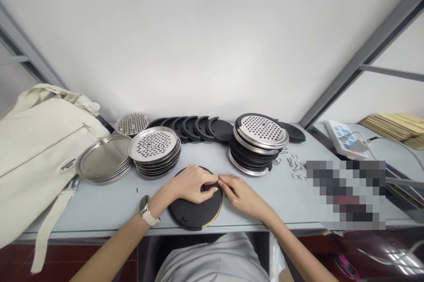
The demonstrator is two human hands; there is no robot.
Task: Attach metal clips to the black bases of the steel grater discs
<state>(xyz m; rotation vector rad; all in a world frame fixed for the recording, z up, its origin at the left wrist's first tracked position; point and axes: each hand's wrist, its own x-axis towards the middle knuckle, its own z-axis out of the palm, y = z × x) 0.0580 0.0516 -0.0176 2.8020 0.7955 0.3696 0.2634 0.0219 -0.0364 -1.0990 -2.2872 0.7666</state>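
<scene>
A round black disc (195, 213) lies near the table's front edge, with a shiny rim showing at its lower right. My left hand (195, 184) rests over the disc's upper part, thumb and forefinger closing toward its right edge. At that same edge my right hand (236, 190) has its fingertips pinched, touching or nearly touching the left fingertips. What the fingertips hold is too small to make out. Small metal rings and clips (294, 165) are scattered to the right of my right hand.
Behind stand stacked perforated metal discs (152, 145), plain metal plates (104, 158), overlapping black discs (220, 131) and a mixed stack (261, 132). A cream bag (43, 141) is at the left. A white box (346, 140) and brown sheets (397, 127) lie at the right.
</scene>
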